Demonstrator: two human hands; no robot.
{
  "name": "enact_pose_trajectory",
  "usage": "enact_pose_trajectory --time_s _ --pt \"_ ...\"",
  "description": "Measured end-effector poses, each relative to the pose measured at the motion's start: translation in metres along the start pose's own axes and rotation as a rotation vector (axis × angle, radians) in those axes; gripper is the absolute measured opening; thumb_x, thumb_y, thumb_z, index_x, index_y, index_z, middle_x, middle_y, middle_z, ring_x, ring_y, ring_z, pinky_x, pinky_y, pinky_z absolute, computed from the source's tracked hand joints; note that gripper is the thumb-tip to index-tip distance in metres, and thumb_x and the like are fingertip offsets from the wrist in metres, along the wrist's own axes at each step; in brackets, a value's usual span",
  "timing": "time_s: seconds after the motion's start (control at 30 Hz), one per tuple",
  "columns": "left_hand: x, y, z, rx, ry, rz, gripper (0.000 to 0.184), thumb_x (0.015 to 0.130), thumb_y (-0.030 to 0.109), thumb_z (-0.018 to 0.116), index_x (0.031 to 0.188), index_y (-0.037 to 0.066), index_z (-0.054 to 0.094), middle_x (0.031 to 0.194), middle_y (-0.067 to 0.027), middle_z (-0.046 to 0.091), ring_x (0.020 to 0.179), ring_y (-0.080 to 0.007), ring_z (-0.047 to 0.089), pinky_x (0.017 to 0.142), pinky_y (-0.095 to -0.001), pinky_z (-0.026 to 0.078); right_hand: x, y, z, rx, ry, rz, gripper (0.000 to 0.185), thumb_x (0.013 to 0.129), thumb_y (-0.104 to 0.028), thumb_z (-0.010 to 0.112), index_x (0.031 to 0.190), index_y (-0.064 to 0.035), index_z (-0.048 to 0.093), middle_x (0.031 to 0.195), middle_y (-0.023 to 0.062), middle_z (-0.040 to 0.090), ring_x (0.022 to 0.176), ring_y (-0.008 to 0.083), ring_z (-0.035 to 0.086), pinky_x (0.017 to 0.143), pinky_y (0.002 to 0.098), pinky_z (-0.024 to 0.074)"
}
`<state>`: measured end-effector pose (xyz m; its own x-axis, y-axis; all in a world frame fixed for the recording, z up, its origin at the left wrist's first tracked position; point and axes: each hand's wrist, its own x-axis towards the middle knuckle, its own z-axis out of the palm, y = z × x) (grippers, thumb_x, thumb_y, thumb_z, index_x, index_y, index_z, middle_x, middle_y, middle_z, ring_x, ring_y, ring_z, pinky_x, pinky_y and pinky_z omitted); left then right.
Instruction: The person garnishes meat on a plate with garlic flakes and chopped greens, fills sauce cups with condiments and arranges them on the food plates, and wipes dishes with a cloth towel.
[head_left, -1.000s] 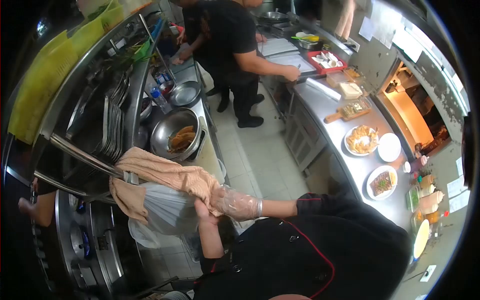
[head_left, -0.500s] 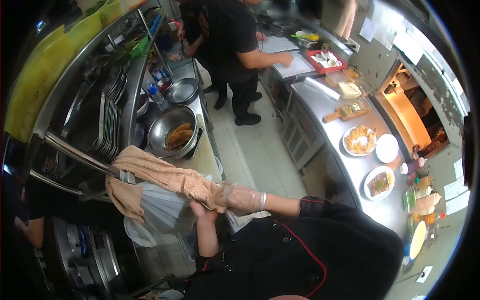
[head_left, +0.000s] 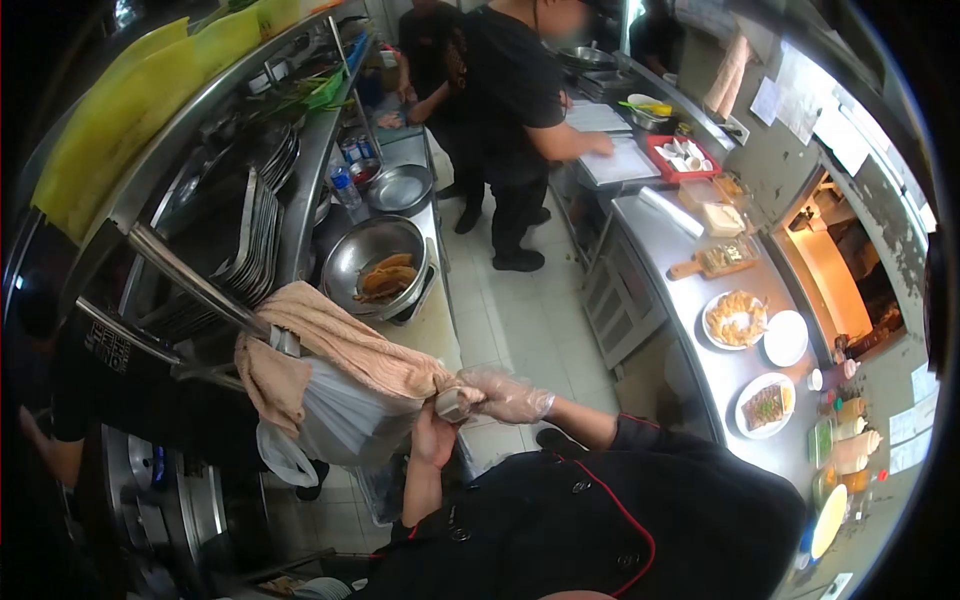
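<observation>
My right hand [head_left: 508, 394], in a clear plastic glove, closes on a small silvery piece [head_left: 452, 404] whose kind I cannot make out. My bare left hand [head_left: 434, 438] is just below it, fingers curled up against the piece and the end of a peach towel [head_left: 335, 335]. The towel stretches from a metal rail [head_left: 190, 275] to both hands. Under it hangs a whitish plastic bag [head_left: 345, 410]. Beyond the towel, a steel bowl [head_left: 345, 255] holds brown, cooked-looking pieces [head_left: 388, 275].
On the right counter [head_left: 665, 265] stand a plate of fried food [head_left: 735, 320], a white plate [head_left: 785, 338], a plate with sliced meat [head_left: 766, 405] and sauce bottles [head_left: 858, 445]. A co-worker [head_left: 505, 90] stands ahead in the aisle. Trays [head_left: 255, 235] fill the left rack.
The gloved right hand has come out from the towel's end, and the silvery piece now shows between my hands. The whole view has shifted; the co-worker's arm remains over the white board.
</observation>
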<state>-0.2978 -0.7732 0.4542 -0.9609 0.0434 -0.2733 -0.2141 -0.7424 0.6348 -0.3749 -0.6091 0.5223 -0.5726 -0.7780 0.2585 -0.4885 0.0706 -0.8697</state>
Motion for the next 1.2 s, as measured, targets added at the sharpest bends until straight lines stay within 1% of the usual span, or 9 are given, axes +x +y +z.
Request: enact_pose_trajectory --time_s 0.13,0.4,0.67,0.77,0.87,0.93,1.07,1.1,1.2 --pt "-0.010 0.005 0.012 -0.062 0.003 0.071 0.047 0.088 0.036 0.042 0.122 0.003 0.046 0.115 -0.0115 0.055 0.105 -0.0240 0.052 0.090 -0.0412 0.040 0.001 0.004 0.003 0.132 -0.033 0.258 0.027 0.085 -0.025 0.054 0.102 -0.0044 0.048 0.091 0.0173 0.054 0.083 0.0358 0.054 0.074 0.0397 0.0423" --pt "-0.021 0.009 0.018 -0.557 -0.255 -0.055 0.063 0.073 0.031 0.045 0.127 -0.001 0.039 0.127 -0.0172 0.045 0.118 -0.0350 0.043 0.099 -0.0605 0.027 0.003 0.004 0.012 -0.272 0.466 0.182 0.031 0.075 -0.020 0.063 0.098 -0.0042 0.048 0.091 0.0194 0.053 0.084 0.0394 0.052 0.070 0.0444 0.0426" --pt "-0.008 -0.003 0.013 -0.250 -0.154 0.076 0.061 0.074 0.027 0.042 0.129 0.001 0.037 0.127 -0.0152 0.045 0.117 -0.0329 0.044 0.100 -0.0489 0.031 0.000 -0.056 -0.002 -0.339 0.309 -0.209 0.033 0.068 -0.018 0.063 0.098 -0.0043 0.056 0.105 0.0218 0.052 0.101 0.0367 0.051 0.085 0.0426 0.0438" --pt "-0.010 -0.005 0.039 -0.355 -0.140 0.175 0.056 0.078 0.030 0.041 0.127 0.002 0.039 0.125 -0.0133 0.046 0.114 -0.0304 0.045 0.098 -0.0443 0.035 -0.003 -0.079 0.035 -0.719 0.353 -0.145 0.035 0.073 -0.023 0.056 0.103 -0.0048 0.056 0.112 0.0207 0.050 0.113 0.0362 0.044 0.097 0.0448 0.0346" --pt "-0.017 -0.006 0.065 -0.507 -0.153 0.256 0.053 0.082 0.033 0.039 0.126 0.004 0.040 0.122 -0.0118 0.047 0.113 -0.0283 0.047 0.097 -0.0419 0.037 0.018 -0.059 0.072 -0.380 0.749 0.129 0.038 0.075 -0.029 0.052 0.104 -0.0052 0.055 0.113 0.0170 0.051 0.117 0.0350 0.040 0.101 0.0456 0.0289" --pt "-0.020 -0.011 0.061 -0.367 -0.206 0.331 0.052 0.083 0.035 0.038 0.126 0.005 0.041 0.122 -0.0114 0.048 0.112 -0.0277 0.047 0.096 -0.0416 0.038 0.028 -0.021 0.109 -0.282 0.993 0.186 0.033 0.074 -0.030 0.057 0.097 -0.0055 0.058 0.107 0.0162 0.052 0.104 0.0284 0.048 0.091 0.0358 0.0345" --pt "-0.013 -0.017 0.054 -0.131 -0.274 0.444 0.052 0.086 0.039 0.036 0.125 0.006 0.042 0.121 -0.0106 0.048 0.112 -0.0265 0.048 0.096 -0.0411 0.038 0.035 -0.040 0.107 -0.508 1.058 0.486 0.037 0.073 -0.045 0.059 0.087 -0.0105 0.061 0.083 0.0112 0.059 0.078 0.0267 0.056 0.068 0.0394 0.0443" --pt "-0.012 -0.018 0.052 -0.109 -0.243 0.438 0.052 0.087 0.040 0.035 0.125 0.006 0.042 0.121 -0.0105 0.048 0.112 -0.0262 0.048 0.096 -0.0411 0.038 0.035 -0.043 0.108 -0.560 1.067 0.565 0.039 0.073 -0.049 0.059 0.085 -0.0118 0.062 0.077 0.0099 0.061 0.071 0.0262 0.058 0.062 0.0403 0.0467" --pt "-0.012 -0.023 0.045 -0.207 -0.056 0.303 0.051 0.088 0.041 0.033 0.125 0.006 0.042 0.121 -0.0100 0.048 0.113 -0.0254 0.047 0.096 -0.0411 0.038 0.031 -0.031 0.057 -0.601 0.321 0.345 0.018 0.071 -0.025 0.057 0.075 -0.0077 0.059 0.078 0.0135 0.059 0.078 0.0308 0.057 0.066 0.0403 0.0445"
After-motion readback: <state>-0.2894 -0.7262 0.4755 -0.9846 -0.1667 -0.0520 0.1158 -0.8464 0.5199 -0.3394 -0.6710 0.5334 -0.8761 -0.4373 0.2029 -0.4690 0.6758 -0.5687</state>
